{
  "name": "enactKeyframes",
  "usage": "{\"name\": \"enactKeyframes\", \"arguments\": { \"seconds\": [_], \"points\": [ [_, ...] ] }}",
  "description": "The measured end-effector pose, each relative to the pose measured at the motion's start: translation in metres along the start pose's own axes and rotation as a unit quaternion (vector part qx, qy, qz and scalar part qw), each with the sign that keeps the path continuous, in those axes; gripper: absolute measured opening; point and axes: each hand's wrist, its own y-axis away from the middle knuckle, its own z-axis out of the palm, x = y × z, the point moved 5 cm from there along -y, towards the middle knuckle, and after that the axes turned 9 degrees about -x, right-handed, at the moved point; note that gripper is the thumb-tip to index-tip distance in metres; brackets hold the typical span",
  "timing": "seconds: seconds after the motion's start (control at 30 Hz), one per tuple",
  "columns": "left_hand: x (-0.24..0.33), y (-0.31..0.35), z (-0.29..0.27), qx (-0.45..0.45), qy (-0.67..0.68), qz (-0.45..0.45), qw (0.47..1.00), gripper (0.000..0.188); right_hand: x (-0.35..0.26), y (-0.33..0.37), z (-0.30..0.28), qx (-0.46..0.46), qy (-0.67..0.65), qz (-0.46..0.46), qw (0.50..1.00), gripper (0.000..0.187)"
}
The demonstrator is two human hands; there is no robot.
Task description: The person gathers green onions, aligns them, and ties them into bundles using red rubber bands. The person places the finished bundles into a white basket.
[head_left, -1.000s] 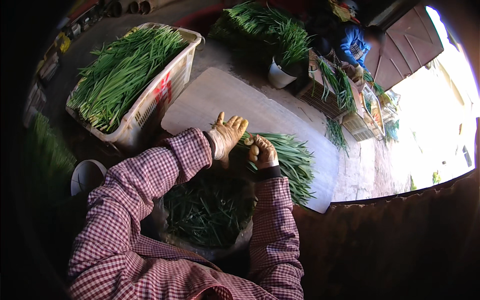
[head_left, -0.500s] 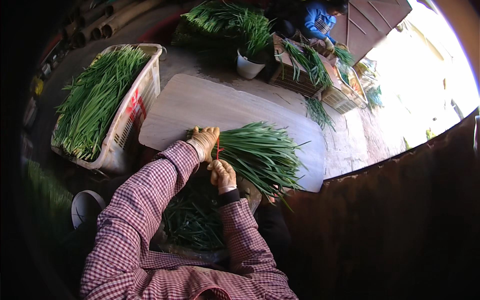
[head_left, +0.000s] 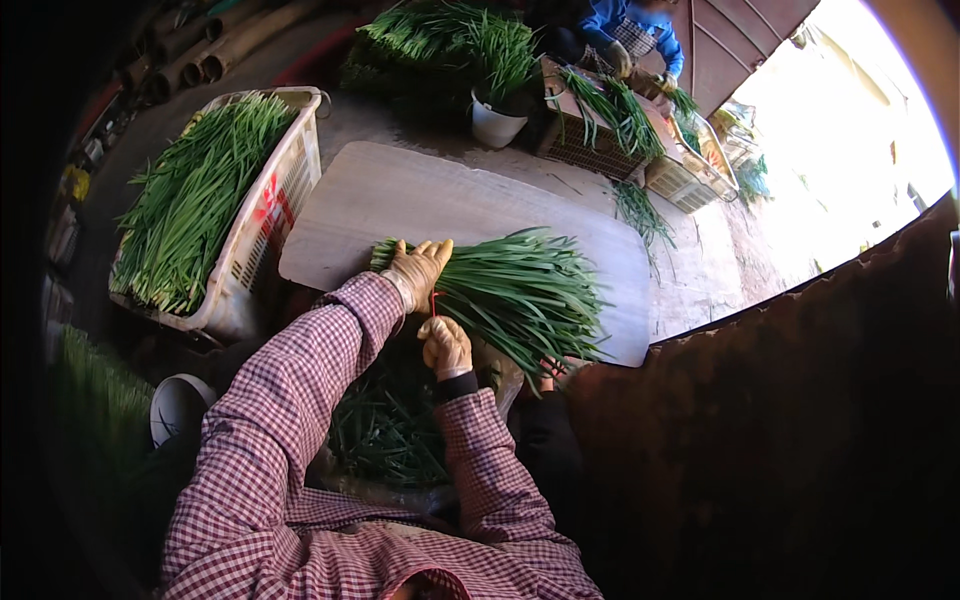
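A thick bunch of long green garlic chives (head_left: 535, 290) lies across a pale board (head_left: 370, 190), its leafy ends fanned out to the right. My gloved left hand (head_left: 418, 275) wraps over the bunch near its cut ends and presses it down. Just below, at the board's near edge, my gloved right hand (head_left: 446, 346) is closed in a pinch on a thin red tie (head_left: 433, 301). The tie runs up to the bunch beside my left hand; the rest of it is hidden by the hand and the leaves.
A white crate (head_left: 235, 240) heaped with garlic chives stands left of the board. Loose greens (head_left: 385, 435) lie below my arms. Beyond the board are a white bucket (head_left: 495, 122) and a co-worker in a blue sleeve (head_left: 605, 20) handling greens. A brown surface (head_left: 750, 430) rises at right.
My left hand's fingers have stretched further over the bunch to the upper right. Less of the red tie shows between my hands. The co-worker's hands have shifted.
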Motion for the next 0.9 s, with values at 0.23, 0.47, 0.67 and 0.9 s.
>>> {"name": "enactKeyframes", "arguments": {
  "seconds": [0.23, 0.47, 0.67, 0.9],
  "points": [
    [-0.002, 0.002, 0.004, -0.02, -0.003, 0.004, 1.0, 0.104, 0.027, 0.019, -0.007, 0.056, 0.022, 0.006, 0.998, 0.03],
    [0.004, -0.001, -0.002, -0.049, -0.013, -0.011, 0.999, 0.104, 0.048, 0.007, -0.033, -0.004, -0.065, 0.066, 0.996, 0.021],
    [0.007, 0.057, -0.006, 0.149, -0.004, 0.06, 0.987, 0.101, -0.058, 0.037, -0.038, 0.019, -0.061, 0.082, 0.995, 0.042],
    [0.041, 0.091, 0.143, 0.166, 0.774, 0.139, 0.595, 0.036, -0.113, -0.076, 0.003, -0.01, 0.306, -0.08, 0.948, 0.032]
  ]
}}
